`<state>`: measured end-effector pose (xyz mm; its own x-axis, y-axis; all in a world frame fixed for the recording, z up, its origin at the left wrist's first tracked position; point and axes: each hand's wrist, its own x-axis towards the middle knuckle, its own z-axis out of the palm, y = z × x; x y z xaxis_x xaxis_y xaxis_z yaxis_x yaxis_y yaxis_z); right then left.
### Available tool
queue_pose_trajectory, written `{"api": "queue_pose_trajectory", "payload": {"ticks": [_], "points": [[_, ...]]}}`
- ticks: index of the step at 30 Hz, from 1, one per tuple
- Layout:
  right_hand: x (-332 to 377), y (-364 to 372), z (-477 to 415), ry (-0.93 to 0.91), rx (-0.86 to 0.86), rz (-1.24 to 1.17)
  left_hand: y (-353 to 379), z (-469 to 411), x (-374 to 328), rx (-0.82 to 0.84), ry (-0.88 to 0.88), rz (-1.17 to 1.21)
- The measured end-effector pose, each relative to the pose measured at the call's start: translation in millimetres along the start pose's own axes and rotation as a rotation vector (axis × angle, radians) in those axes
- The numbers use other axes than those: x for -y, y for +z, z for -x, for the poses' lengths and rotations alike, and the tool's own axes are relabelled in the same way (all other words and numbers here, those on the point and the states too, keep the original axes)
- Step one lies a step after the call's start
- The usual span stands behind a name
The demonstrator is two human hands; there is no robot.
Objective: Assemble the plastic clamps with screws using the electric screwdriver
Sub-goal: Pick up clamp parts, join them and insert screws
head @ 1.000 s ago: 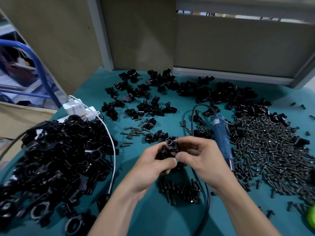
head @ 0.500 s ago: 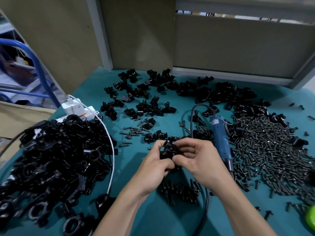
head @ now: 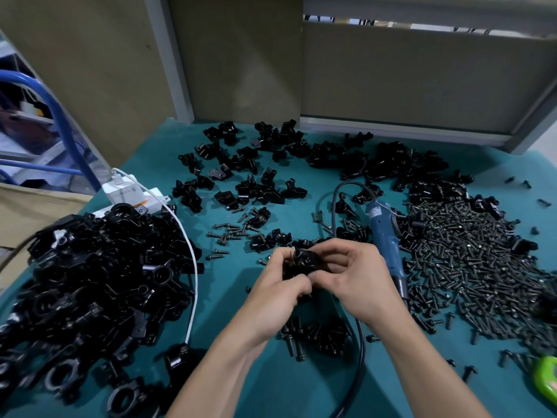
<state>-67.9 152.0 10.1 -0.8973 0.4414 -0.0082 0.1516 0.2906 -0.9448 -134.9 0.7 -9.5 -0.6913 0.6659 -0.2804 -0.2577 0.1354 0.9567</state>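
Both hands hold one black plastic clamp (head: 303,262) above the middle of the teal table. My left hand (head: 278,294) grips it from the left and below, and my right hand (head: 355,282) pinches it from the right. The blue electric screwdriver (head: 384,236) lies on the table just right of my right hand, untouched, its black cable (head: 360,351) looping past my right wrist. A big heap of black screws (head: 470,267) spreads to the right. Loose clamp parts (head: 256,188) lie scattered behind my hands.
A large pile of black clamps (head: 90,282) fills the left side. A white charger (head: 126,191) with a white cord sits behind it. A small cluster of screws (head: 316,336) lies under my wrists. A green object (head: 547,378) sits at the right edge. Beige panels stand along the back.
Both hands have stayed together on the clamp, shifting it slightly and turning it between the fingers. The screwdriver has not moved.
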Motion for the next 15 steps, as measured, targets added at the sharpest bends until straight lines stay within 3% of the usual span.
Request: {"api": "queue_pose_trajectory", "payload": {"ticks": [8, 15], "points": [[1.0, -0.1, 4.5, 0.043, -0.068, 0.058, 1.1, -8.2, -0.3, -0.171, 0.151, 0.166], [7.1, 3.9, 11.6, 0.056, -0.058, 0.086, -1.8, -12.1, -2.9, -0.135, 0.231, 0.118]]}}
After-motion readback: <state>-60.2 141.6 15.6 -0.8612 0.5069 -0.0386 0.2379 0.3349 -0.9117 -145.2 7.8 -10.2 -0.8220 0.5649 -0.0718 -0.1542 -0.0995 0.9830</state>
